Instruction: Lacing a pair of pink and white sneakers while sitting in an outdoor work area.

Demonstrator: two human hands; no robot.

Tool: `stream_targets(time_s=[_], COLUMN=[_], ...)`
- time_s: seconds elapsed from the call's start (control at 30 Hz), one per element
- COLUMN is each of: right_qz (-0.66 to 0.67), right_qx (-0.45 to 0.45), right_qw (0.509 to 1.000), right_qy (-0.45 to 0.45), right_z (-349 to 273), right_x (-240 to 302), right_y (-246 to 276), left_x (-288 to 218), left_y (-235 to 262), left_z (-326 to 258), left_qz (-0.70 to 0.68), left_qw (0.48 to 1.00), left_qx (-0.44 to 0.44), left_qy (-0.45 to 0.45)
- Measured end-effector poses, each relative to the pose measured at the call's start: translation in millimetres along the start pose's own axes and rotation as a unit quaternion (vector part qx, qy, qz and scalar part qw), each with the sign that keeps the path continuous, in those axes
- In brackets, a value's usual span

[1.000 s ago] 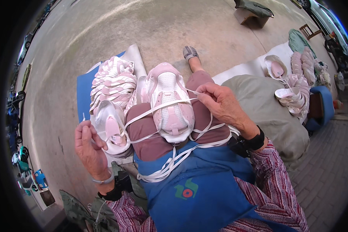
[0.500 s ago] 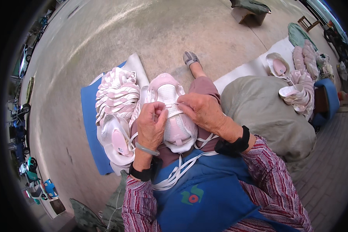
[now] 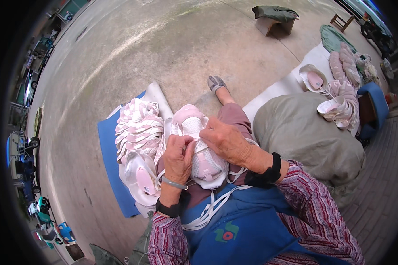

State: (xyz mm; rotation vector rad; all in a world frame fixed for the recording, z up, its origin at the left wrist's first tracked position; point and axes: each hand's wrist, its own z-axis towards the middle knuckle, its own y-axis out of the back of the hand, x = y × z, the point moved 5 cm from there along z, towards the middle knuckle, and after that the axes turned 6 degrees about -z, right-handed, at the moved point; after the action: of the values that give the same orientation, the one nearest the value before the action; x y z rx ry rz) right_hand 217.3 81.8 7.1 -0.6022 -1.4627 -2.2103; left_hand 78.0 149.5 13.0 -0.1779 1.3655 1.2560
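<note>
A pink-and-white shoe upper (image 3: 204, 167) lies over my lap, its toe pointing away from me. My left hand (image 3: 177, 158) is closed in a pinch at the left eyelet edge. From the other side my right hand (image 3: 230, 140) pinches near the lacing, thumb and forefinger together. Between them a white shoelace crosses the tongue; the fingers partly cover it. More white laces (image 3: 212, 208) trail over my blue apron (image 3: 247, 221).
To the left, stacked pink-and-white uppers (image 3: 138, 128) and a loose upper (image 3: 144, 179) rest on a blue mat (image 3: 112, 152). A large grey-green sack (image 3: 305, 132) bulges at the right. Beyond it lie more uppers (image 3: 338, 108) beside a blue chair (image 3: 372, 106). A covered stool (image 3: 275, 21) stands farther off.
The whole view has shifted, so the shoe upper and mats sit lower in the picture. Both hands remain pinched at the lacing, the right one slightly closer to the left.
</note>
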Motion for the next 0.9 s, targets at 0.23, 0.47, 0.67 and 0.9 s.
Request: stream_targets(time_s=[0.23, 0.47, 0.67, 0.9], right_qz=[0.012, 0.052, 0.06, 0.051], right_qx=[0.036, 0.032, 0.044, 0.038], right_qw=[0.999, 0.998, 0.997, 0.998], right_qy=[0.014, -0.029, -0.02, -0.023], right_z=[1.5, 4.9, 3.8, 7.9], right_x=[5.1, -2.9, -6.3, -3.2], right_y=[-0.9, -3.2, -4.3, -2.8], left_x=[-2.4, 0.5, -3.2, -0.1], left_y=[0.8, 0.3, -5.4, -6.5], left_z=[1.6, 5.6, 7.1, 7.0], left_qz=[0.025, 0.017, 0.07, 0.047], left_qw=[0.999, 0.997, 0.992, 0.995], left_qx=[0.004, 0.067, 0.073, 0.058], left_qy=[-0.046, -0.016, -0.069, -0.061])
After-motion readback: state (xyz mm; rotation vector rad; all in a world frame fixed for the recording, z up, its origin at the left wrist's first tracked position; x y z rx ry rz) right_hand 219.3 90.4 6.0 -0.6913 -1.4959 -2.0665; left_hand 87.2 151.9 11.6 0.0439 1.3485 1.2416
